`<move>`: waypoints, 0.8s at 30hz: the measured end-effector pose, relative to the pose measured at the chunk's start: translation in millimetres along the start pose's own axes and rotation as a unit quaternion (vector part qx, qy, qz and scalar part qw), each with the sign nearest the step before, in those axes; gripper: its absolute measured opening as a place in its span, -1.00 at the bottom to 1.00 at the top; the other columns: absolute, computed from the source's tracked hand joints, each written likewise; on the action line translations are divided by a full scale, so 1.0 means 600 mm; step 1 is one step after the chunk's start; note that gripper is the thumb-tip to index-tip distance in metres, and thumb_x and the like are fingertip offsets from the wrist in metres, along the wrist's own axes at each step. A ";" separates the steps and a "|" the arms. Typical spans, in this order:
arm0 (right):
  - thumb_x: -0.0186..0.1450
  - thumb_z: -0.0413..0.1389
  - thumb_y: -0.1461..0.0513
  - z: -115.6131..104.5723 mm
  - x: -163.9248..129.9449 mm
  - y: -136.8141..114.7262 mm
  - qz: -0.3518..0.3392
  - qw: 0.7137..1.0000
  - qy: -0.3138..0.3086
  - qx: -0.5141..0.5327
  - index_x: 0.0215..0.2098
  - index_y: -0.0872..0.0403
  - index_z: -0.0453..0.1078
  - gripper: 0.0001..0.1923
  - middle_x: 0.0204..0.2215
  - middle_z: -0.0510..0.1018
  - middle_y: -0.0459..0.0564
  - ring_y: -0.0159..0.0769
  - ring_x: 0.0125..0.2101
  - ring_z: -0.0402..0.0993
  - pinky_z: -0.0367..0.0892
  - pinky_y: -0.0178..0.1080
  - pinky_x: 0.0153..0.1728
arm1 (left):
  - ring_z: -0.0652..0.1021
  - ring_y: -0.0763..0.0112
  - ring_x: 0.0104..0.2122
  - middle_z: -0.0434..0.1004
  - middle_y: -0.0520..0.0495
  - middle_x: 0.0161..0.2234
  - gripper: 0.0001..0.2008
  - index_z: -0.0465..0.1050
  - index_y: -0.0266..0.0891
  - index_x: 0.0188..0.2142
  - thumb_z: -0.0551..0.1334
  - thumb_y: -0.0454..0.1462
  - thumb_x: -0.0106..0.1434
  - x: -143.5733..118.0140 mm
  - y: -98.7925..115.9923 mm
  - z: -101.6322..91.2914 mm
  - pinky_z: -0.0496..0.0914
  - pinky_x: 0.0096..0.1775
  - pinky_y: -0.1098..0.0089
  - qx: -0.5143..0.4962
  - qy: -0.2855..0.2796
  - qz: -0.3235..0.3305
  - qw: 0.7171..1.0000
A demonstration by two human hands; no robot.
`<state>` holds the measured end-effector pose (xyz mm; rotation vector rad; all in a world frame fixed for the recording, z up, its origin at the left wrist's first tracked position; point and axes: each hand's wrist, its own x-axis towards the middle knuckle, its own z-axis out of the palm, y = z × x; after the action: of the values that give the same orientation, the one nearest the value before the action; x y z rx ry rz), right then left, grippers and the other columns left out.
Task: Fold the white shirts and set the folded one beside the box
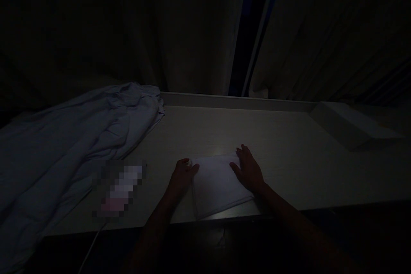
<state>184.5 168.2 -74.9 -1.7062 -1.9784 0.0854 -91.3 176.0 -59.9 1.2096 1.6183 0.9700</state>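
Note:
A small folded white cloth (218, 186) lies flat on the pale table (282, 145), close to its front edge. My left hand (181, 177) rests at the cloth's left edge, fingers curled onto its far left corner. My right hand (248, 169) lies flat, palm down, on the cloth's right edge with the fingers spread a little. The room is very dark.
A large rumpled pale sheet (64, 145) covers the table's left end and hangs over it. A blurred pinkish object (120, 188) with a white cable (91, 246) lies beside it. A white box (346, 124) sits at the far right. Curtains (180, 30) hang behind the table.

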 end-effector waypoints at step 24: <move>0.12 0.25 0.19 -0.213 0.089 -0.027 -0.074 0.968 0.072 0.231 -0.17 0.04 0.41 -0.70 -0.05 0.47 0.07 -0.11 -0.03 0.38 0.31 -0.06 -0.04 | 0.46 0.41 -0.22 0.35 -0.02 -0.01 -0.67 0.55 -0.09 -0.22 0.21 -0.40 0.01 -0.036 0.073 -0.047 0.36 -0.23 0.40 0.031 0.130 0.338 0.932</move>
<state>219.8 178.7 59.8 -1.2297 -1.7956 0.3319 -102.0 162.6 -6.5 1.7993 1.4465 1.5687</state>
